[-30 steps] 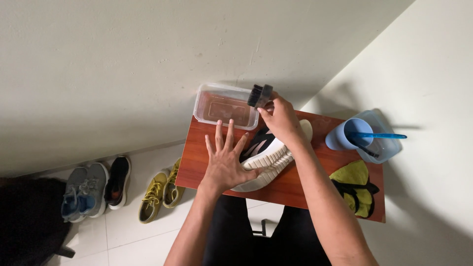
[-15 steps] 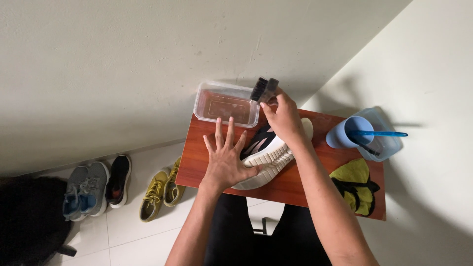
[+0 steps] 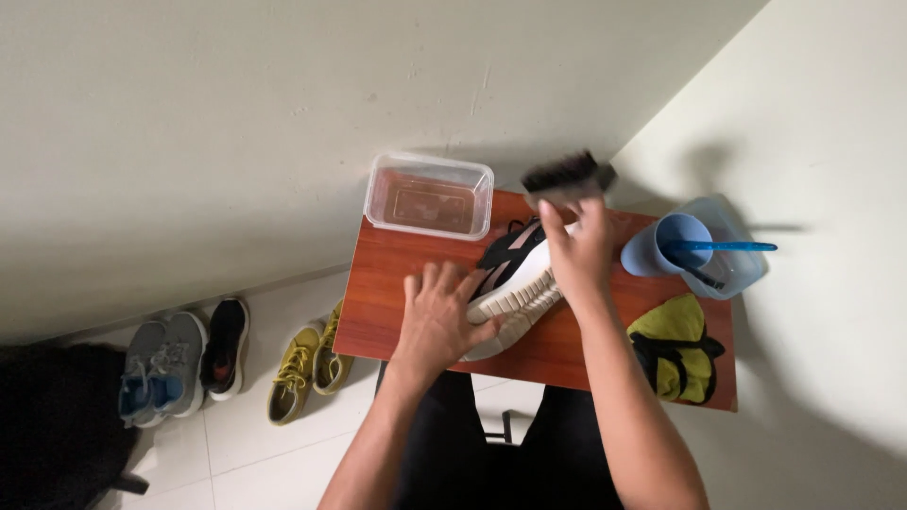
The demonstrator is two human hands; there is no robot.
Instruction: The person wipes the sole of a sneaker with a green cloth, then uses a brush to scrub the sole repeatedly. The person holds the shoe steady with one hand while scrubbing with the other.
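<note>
Right now the shoe [image 3: 515,288] lies on its side in the middle of the red-brown table [image 3: 397,283], its long axis running diagonally from near left up to far right, the pale sole facing the person. The left hand [image 3: 439,316] presses flat on the near end, fingers spread and gripping nothing. The right hand [image 3: 576,250] is clenched around a dark brush [image 3: 567,177], held just beyond the far end, bristles blurred. A clear tub [image 3: 430,195] sits far left.

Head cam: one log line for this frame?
left hand: steadies shoe on table | right hand: holds brush above shoe | tub behind
</note>
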